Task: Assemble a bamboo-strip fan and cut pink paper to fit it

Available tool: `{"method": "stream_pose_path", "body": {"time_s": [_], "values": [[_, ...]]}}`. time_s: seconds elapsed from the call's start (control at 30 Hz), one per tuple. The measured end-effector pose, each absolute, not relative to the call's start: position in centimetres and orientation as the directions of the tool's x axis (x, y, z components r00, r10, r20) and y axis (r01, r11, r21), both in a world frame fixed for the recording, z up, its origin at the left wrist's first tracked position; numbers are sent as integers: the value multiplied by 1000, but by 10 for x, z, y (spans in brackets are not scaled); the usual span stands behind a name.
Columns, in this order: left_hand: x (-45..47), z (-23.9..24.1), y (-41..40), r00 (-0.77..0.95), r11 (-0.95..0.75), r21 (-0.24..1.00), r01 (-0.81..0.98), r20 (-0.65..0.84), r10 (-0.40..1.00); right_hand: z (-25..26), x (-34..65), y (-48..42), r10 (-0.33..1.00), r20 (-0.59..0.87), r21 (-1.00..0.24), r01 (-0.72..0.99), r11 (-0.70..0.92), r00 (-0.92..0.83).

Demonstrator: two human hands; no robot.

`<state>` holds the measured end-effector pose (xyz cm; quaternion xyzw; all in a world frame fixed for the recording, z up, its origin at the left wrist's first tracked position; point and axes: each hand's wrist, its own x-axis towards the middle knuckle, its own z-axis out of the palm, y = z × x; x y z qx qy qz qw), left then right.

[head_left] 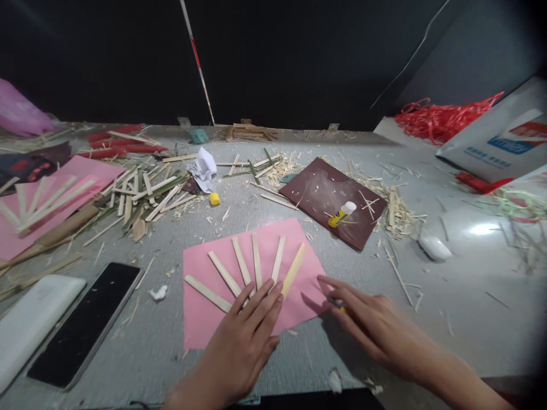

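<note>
Several pale bamboo strips (255,256) are fanned out on a pink sheet of paper (199,330). My left hand (252,324) lies across their lower ends, fingers stretched and pressing flat, hiding where the strips meet. At the sheet's right edge is my right hand (367,319), index finger reaching onto the paper. Its other fingers curl around a small dark and yellow object (337,303), mostly hidden, whose kind I cannot make out. Beyond the sheet, a yellow glue stick (339,216) with a white end lies on a dark brown board (316,182).
A yellow cap (214,199) and crumpled white paper (204,171) lie behind the sheet. Loose bamboo strips (149,193) pile up at left. A phone (85,324) and a white slab-like device (38,319) lie near left. Red plastic strands (444,119) sit at back right.
</note>
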<state>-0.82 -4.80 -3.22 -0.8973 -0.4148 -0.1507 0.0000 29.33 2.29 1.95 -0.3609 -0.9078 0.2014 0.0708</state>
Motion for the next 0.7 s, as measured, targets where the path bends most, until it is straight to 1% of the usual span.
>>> {"method": "stream_pose_path", "body": {"time_s": [0.1, 0.2, 0.27, 0.37, 0.43, 0.5, 0.6, 0.7], "values": [[-10, -32, -48, 608, -653, 135, 745, 265, 749, 20, 294, 29, 805, -1, -500, 698, 513, -593], [-11, -34, -48, 613, -657, 141, 741, 257, 747, 19, 295, 39, 856, -30, -594, 698, 400, -516], [-11, -34, -48, 612, -655, 135, 744, 257, 748, 18, 298, 47, 885, -15, -587, 721, 369, -465], [-10, -35, -48, 610, -653, 131, 746, 256, 749, 18, 303, 57, 914, 48, -508, 778, 370, -403], [-10, -34, -49, 610, -652, 146, 744, 252, 751, 21, 304, 59, 903, 60, -496, 772, 397, -426], [-10, -33, -49, 607, -648, 166, 743, 242, 757, 25, 302, 57, 866, 38, -506, 738, 447, -498], [-10, -31, -48, 599, -642, 206, 739, 236, 765, 29, 297, 54, 784, 32, -481, 678, 556, -619], [-11, -27, -46, 575, -630, 278, 725, 261, 776, 26, 295, 56, 692, 34, -428, 615, 662, -721]]}}
